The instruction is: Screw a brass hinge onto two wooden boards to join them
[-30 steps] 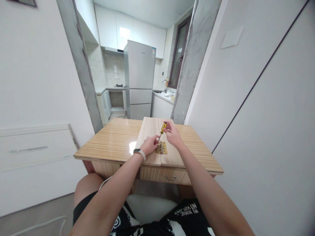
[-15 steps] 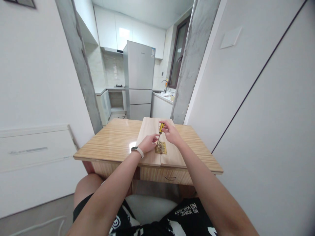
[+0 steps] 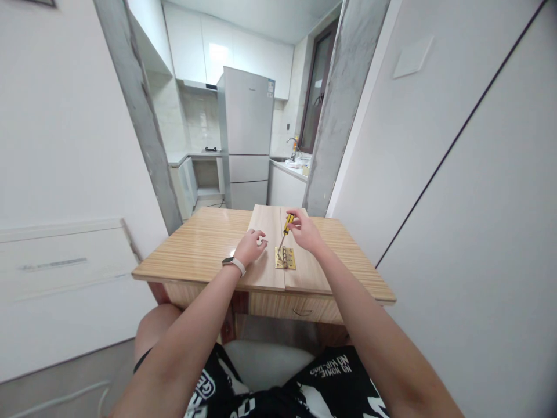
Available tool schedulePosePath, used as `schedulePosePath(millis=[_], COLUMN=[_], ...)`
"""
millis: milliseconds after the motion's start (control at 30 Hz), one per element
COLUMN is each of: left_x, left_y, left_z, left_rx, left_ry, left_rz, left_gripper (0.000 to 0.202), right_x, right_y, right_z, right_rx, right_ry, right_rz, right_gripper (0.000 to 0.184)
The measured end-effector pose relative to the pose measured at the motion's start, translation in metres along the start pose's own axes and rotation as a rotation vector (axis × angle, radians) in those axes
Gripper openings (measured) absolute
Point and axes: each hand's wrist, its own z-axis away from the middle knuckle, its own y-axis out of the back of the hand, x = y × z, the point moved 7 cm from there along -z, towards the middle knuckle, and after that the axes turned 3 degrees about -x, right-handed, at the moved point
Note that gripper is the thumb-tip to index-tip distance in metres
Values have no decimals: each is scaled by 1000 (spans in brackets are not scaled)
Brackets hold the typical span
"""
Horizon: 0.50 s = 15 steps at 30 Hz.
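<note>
Two pale wooden boards (image 3: 265, 255) lie side by side on a striped wooden table (image 3: 204, 249). A brass hinge (image 3: 285, 258) spans their seam. My right hand (image 3: 304, 231) is closed round a yellow and black screwdriver (image 3: 286, 227), its tip pointing down toward the hinge. My left hand (image 3: 251, 245), with a pale band on its wrist, rests on the left board a little left of the hinge. Its fingers are curled in a pinch on something small, perhaps a screw, too small to name.
A white wall runs close along the table's right side, and a white panel leans at the left. Two grey pillars frame a kitchen behind, with a fridge (image 3: 246, 145) and a counter. A drawer handle (image 3: 301, 312) shows under the table's front edge.
My left hand has drawn away from the hinge to the left and now rests on the left board. The screwdriver has lifted slightly and tilted.
</note>
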Motion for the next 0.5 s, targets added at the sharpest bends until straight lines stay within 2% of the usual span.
schedulePosePath(millis=[100, 333, 400, 500], left_x=[8, 26, 29, 26], left_y=[-9, -32, -34, -27], left_z=[3, 6, 7, 9], left_rx=[-92, -184, -189, -155], left_ry=[-101, -150, -158, -137], left_rz=[26, 101, 71, -37], left_gripper=[30, 28, 27, 33], right_x=[-7, -22, -26, -31], right_y=[-1, -5, -5, -7], right_z=[-1, -8, -9, -12], right_rx=[-41, -98, -116, -141], right_ry=[39, 60, 65, 91], right_rz=[71, 307, 386, 476], right_gripper=[44, 33, 30, 20])
